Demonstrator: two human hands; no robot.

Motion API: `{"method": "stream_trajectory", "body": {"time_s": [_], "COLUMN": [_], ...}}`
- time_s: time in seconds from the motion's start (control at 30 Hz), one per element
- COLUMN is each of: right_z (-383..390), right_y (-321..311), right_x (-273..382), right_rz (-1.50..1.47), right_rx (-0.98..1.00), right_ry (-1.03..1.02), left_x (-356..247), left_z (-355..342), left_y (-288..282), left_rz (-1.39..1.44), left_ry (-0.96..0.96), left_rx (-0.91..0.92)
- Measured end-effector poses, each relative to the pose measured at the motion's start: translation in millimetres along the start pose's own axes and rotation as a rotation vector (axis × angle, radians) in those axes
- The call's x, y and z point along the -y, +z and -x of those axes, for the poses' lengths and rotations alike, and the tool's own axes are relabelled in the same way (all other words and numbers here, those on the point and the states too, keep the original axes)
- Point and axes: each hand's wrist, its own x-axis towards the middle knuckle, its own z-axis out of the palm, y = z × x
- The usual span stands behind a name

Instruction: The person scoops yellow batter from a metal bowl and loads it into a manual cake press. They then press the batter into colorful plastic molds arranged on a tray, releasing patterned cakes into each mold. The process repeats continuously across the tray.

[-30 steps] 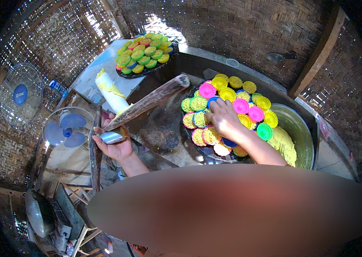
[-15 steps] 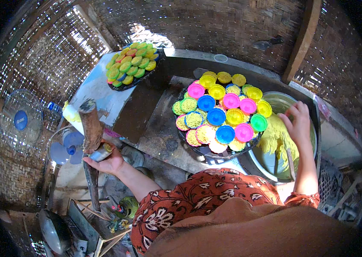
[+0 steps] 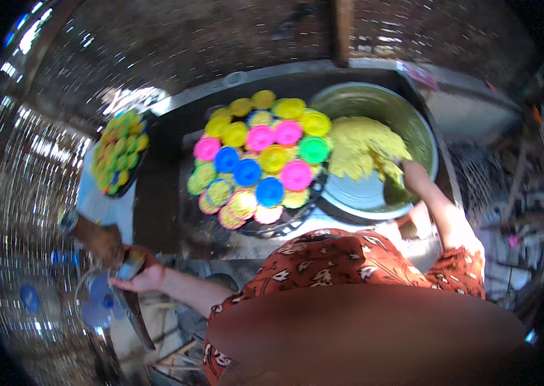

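My left hand is closed on a silver metal cylinder with yellow material at its top, beside a thick wooden lever on an upright post. My right hand is closed on what looks like the handle of a spatula, whose blade is smeared in yellow dough inside a wide metal basin. Left of the basin, a dark round tray holds several plastic molds in blue, pink, yellow and green, many of them filled or topped with yellow strands. The picture is blurred by motion.
Another tray of green and yellow filled molds stands on a pale board at left. A dark-framed worktop runs beneath both trays. Fans are at the lower left. Woven walls surround the counter, and a plastic crate lies at right.
The view has swung rightward. My right hand has moved from the molds into the basin and closed on the utensil there. My left hand still holds the cylinder; the lever beside it has shifted.
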Motion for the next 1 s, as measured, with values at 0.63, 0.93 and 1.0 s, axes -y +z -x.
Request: {"method": "stream_trajectory", "body": {"time_s": [0.63, 0.93, 1.0], "right_z": [-69.1, -78.3, -73.9], "right_y": [-17.4, 14.6, 17.2], "right_x": [-20.0, 0.5, 4.9], "right_rz": [0.417, 0.342, 0.335], "right_rx": [-0.099, 0.180, 0.207], "right_ry": [-0.459, -0.434, -0.452], "left_x": [10.1, -3.3, 2.1], "left_z": [11.0, 19.3, 20.9], "left_y": [38.8, 45.8, 50.6], "left_rz": [0.100, -0.035, -0.013], "left_ry": [-0.120, 0.068, 0.025], "left_rx": [-0.001, 0.027, 0.037]}}
